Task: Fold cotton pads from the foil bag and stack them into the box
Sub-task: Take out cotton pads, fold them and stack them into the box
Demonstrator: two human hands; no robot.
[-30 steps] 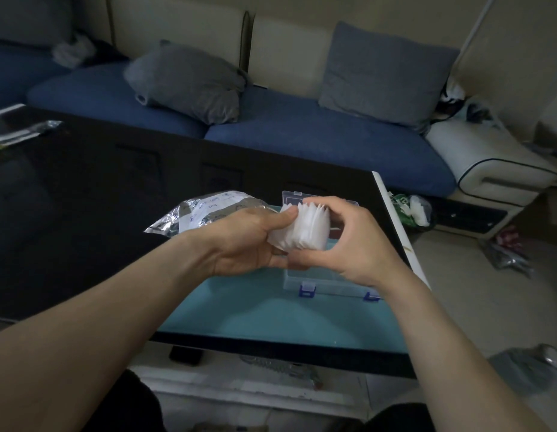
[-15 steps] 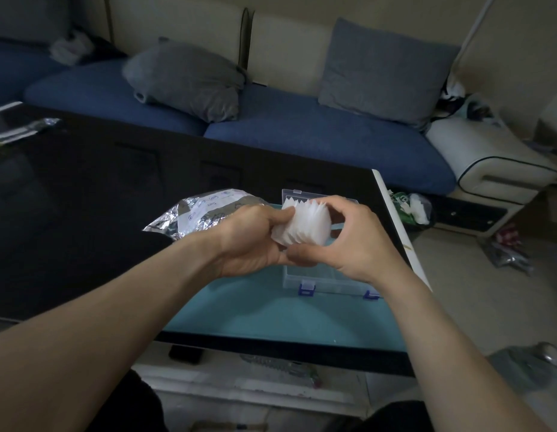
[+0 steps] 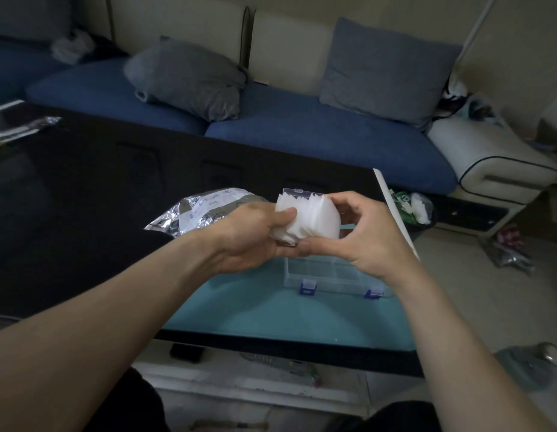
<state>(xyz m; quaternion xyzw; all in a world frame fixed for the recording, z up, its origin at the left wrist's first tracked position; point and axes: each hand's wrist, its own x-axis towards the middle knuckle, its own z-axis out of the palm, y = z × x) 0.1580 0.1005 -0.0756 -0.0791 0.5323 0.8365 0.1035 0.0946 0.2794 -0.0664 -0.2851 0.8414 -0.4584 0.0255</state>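
Black glossy table (image 3: 84, 198) across the left and middle, reflective, ending in a pale right edge. Teal mat (image 3: 271, 310) on its near right part, running to the front edge. Clear plastic box (image 3: 327, 272) on the mat, lid open and standing at the back, two blue latches on the front wall, dividers visible inside; contents not discernible. Crumpled foil bag (image 3: 196, 213) on the table just left of the box, partly on the black surface, printed white label facing up.

Raised above the box: a thick, fanned stack of white cotton pads (image 3: 311, 221), held between both hands. Left hand (image 3: 252, 235) curled round the stack's left end, thumb pressing the top corner. Right hand (image 3: 361, 232) cupped round the right end, fingers arched over the top, thumb under the lower edge.

Beyond the table, a sofa (image 3: 302, 132) with blue seat cushions and cream backrests, carrying two grey pillows (image 3: 190, 76). Cream armrest with dark piping at the right. Clear packet (image 3: 18, 129) on the far left of the table. Small bin (image 3: 414, 207) with white and green rubbish on the floor beside the table's right edge; scattered wrappers farther right on pale tiles. Lower white shelf beneath the table front, holding a dark object and some blurred clutter.
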